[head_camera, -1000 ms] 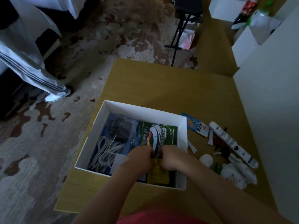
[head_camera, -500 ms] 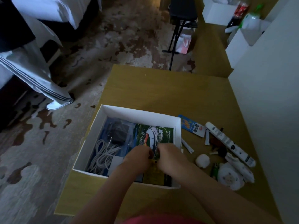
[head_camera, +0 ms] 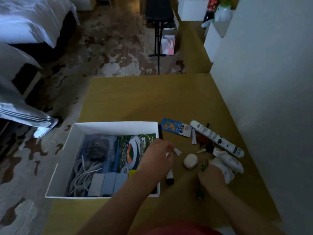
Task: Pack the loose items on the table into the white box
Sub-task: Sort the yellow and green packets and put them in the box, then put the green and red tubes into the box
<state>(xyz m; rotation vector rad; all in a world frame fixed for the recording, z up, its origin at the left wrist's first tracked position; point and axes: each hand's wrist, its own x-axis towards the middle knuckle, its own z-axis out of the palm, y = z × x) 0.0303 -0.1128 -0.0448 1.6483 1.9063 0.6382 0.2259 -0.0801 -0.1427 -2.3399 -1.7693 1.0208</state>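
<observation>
Nearest, the right hand (head_camera: 211, 178) has left the box and now closes over a small green item (head_camera: 201, 192) on the counter (head_camera: 135, 99); grip unclear. The left hand (head_camera: 157, 158) has also come out and pinches a white strip (head_camera: 177, 151) beside the white box (head_camera: 115, 127). Beyond them, loose items remain, so packing continues.

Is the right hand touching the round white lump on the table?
Apart. The head view shows bare table between the right hand and the round white lump; the hand sits nearer the person, over a small green item.
</observation>
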